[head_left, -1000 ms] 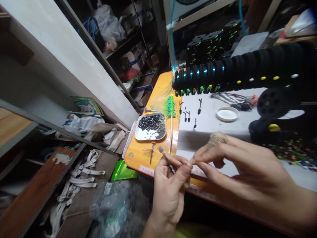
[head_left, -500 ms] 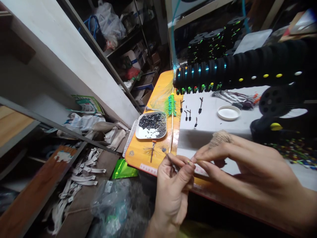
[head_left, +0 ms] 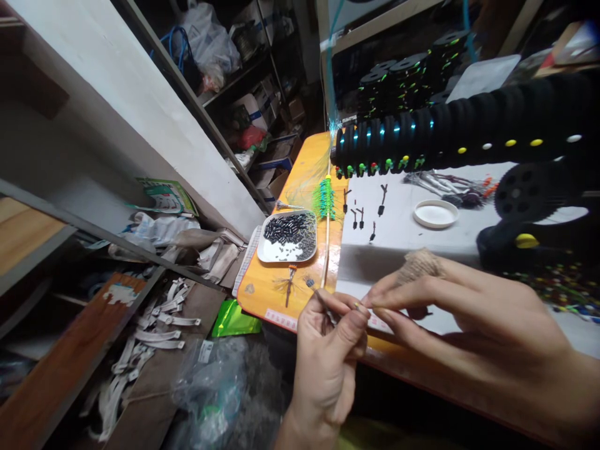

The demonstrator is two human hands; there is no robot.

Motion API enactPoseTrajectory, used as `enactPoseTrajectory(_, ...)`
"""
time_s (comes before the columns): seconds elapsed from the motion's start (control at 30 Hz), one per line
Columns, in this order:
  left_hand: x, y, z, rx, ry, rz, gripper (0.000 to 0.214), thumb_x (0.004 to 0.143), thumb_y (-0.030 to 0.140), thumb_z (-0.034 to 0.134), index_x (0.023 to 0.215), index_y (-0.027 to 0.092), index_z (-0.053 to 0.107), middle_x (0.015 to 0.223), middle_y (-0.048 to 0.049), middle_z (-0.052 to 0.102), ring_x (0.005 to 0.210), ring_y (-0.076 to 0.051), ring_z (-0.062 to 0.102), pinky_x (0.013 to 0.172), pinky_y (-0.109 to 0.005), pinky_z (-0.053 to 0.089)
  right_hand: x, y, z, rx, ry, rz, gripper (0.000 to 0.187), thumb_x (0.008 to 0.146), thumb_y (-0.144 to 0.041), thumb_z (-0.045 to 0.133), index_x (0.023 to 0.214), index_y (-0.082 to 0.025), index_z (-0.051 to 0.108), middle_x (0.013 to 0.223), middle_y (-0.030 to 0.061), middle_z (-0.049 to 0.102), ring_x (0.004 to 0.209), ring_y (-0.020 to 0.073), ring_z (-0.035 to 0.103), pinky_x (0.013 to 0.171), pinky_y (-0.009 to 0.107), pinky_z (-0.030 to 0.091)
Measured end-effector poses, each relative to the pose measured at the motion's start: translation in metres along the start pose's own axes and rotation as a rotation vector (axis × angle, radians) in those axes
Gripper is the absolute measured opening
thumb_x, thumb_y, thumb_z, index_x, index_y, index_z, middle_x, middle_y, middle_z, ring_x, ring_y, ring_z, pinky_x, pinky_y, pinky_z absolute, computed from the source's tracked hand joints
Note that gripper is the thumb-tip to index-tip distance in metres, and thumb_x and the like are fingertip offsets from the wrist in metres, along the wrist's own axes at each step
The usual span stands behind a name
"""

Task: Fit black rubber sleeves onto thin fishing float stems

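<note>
Over the table's front edge, my left hand (head_left: 330, 359) is closed, thumb and forefinger pinching a tiny yellow-green piece (head_left: 357, 307) too small to name. A thin dark stick (head_left: 320, 300) with a blue-grey end juts up from behind its fingers. My right hand (head_left: 473, 319) pinches at the same spot, its fingertips almost touching the left thumb; what lies between them cannot be made out. Brown woven cloth (head_left: 422, 266) wraps one right finger. Left of the hands stand a bundle of fine wires with orange ends (head_left: 290, 279) and a white tray (head_left: 261, 254) of black tubes and small grey bits.
A long black ribbed roller (head_left: 450, 128) with coloured beads crosses above the table (head_left: 253, 294). Beneath it lie several small black-tipped pieces (head_left: 382, 203), a shallow white dish (head_left: 435, 214) and a green bristly bundle (head_left: 323, 199). A black gear (head_left: 527, 190) stands at the right.
The tabletop things sit slightly farther right in view, as the camera has turned a little. Both hands keep their pinch at nearly the same spot.
</note>
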State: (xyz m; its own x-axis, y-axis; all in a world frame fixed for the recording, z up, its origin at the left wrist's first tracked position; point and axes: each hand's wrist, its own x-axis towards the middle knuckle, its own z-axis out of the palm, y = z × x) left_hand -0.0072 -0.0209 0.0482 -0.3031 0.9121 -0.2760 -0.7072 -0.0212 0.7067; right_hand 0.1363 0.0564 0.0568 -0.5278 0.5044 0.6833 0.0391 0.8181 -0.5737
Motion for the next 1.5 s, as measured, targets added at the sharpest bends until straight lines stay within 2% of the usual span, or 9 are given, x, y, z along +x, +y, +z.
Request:
enactPoseTrajectory(0.2, -0.001, 0.001, 0.0, -0.011, -0.008, 0.001, 0.043, 0.062, 0.023, 0.101, 0.071, 0.016, 0.059, 0.075, 0.0023, 0.064, 0.053, -0.003, 0.045, 0.047, -0.014, 0.032, 0.0, 0.0, 0.0, -0.02, -0.014, 0.008, 0.012, 0.099, -0.014, 0.061, 0.099, -0.025, 0.067, 0.088, 0.0023, 0.075, 0.072, 0.0138, 0.07, 0.061, 0.024, 0.055)
enactPoseTrajectory(0.6, 0.0, 0.0, -0.001, -0.078, -0.036, 0.005, 0.037, 0.067, 0.016, 0.098, 0.071, 0.014, 0.061, 0.073, 0.0027, 0.065, 0.052, -0.001, 0.048, 0.046, -0.01, 0.032, -0.003, 0.003, 0.001, -0.043, 0.001, -0.068, 0.014, 0.096, -0.011, 0.064, 0.103, -0.023, 0.068, 0.095, 0.0026, 0.075, 0.078, 0.0101, 0.071, 0.067, 0.016, 0.057)
enactPoseTrajectory(0.8, -0.001, 0.001, -0.002, -0.084, -0.032, 0.011, 0.036, 0.068, 0.016, 0.098, 0.073, 0.014, 0.062, 0.076, 0.0022, 0.067, 0.053, -0.001, 0.049, 0.049, -0.01, 0.036, 0.0, 0.004, -0.001, -0.031, -0.046, -0.089, 0.012, 0.096, -0.011, 0.065, 0.101, -0.022, 0.067, 0.097, 0.0032, 0.075, 0.079, 0.0091, 0.072, 0.07, 0.014, 0.058)
enactPoseTrajectory(0.97, 0.0, 0.002, 0.0, -0.059, -0.037, 0.017, 0.036, 0.067, 0.017, 0.098, 0.071, 0.014, 0.062, 0.075, 0.003, 0.067, 0.053, -0.001, 0.052, 0.047, -0.009, 0.038, 0.0, 0.002, -0.002, -0.029, -0.035, -0.048, 0.012, 0.097, -0.012, 0.064, 0.101, -0.023, 0.068, 0.094, 0.0029, 0.075, 0.077, 0.0106, 0.071, 0.068, 0.016, 0.057)
enactPoseTrajectory(1.07, 0.0, -0.005, -0.006, 0.096, -0.047, 0.197, 0.029, 0.074, 0.018, 0.094, 0.071, 0.016, 0.066, 0.078, 0.002, 0.071, 0.066, -0.006, 0.065, 0.063, -0.013, 0.051, 0.0, 0.005, -0.003, 0.031, -0.041, -0.02, 0.009, 0.099, -0.017, 0.065, 0.103, -0.023, 0.071, 0.091, 0.0042, 0.075, 0.076, 0.0135, 0.071, 0.064, 0.02, 0.057)
enactPoseTrajectory(1.17, 0.0, -0.014, -0.019, 0.423, -0.093, 0.583, 0.019, 0.083, 0.007, 0.084, 0.079, 0.02, 0.071, 0.088, 0.0016, 0.074, 0.083, -0.009, 0.072, 0.078, -0.017, 0.056, 0.003, 0.011, -0.005, 0.13, -0.092, -0.009, 0.014, 0.1, -0.019, 0.066, 0.109, -0.024, 0.075, 0.09, 0.0055, 0.075, 0.08, 0.0162, 0.072, 0.063, 0.023, 0.057)
enactPoseTrajectory(1.27, 0.0, -0.018, -0.028, 0.684, -0.157, 0.853, 0.029, 0.085, -0.005, 0.076, 0.091, 0.023, 0.073, 0.097, 0.0012, 0.075, 0.09, -0.01, 0.072, 0.08, -0.017, 0.056, 0.009, 0.011, -0.01, 0.149, -0.175, 0.025, 0.012, 0.099, -0.017, 0.066, 0.101, -0.021, 0.077, 0.088, 0.0058, 0.074, 0.079, 0.0155, 0.07, 0.064, 0.023, 0.055)
enactPoseTrajectory(1.37, 0.003, -0.018, -0.025, 0.617, -0.177, 0.89, 0.033, 0.085, -0.006, 0.074, 0.096, 0.025, 0.072, 0.097, 0.0024, 0.075, 0.09, -0.01, 0.072, 0.081, -0.017, 0.057, 0.016, 0.003, -0.013, 0.107, -0.204, 0.073, 0.012, 0.098, -0.015, 0.065, 0.093, -0.019, 0.075, 0.083, 0.0046, 0.071, 0.072, 0.014, 0.067, 0.062, 0.022, 0.054)
enactPoseTrajectory(1.5, 0.01, -0.018, -0.014, 0.39, -0.176, 0.808, 0.028, 0.085, 0.005, 0.082, 0.101, 0.028, 0.077, 0.09, 0.0044, 0.072, 0.081, -0.007, 0.07, 0.075, -0.014, 0.057, 0.02, -0.008, -0.012, 0.194, -0.157, 0.177, 0.016, 0.1, -0.02, 0.064, 0.085, -0.021, 0.071, 0.08, 0.0014, 0.07, 0.07, 0.0118, 0.067, 0.061, 0.019, 0.054)
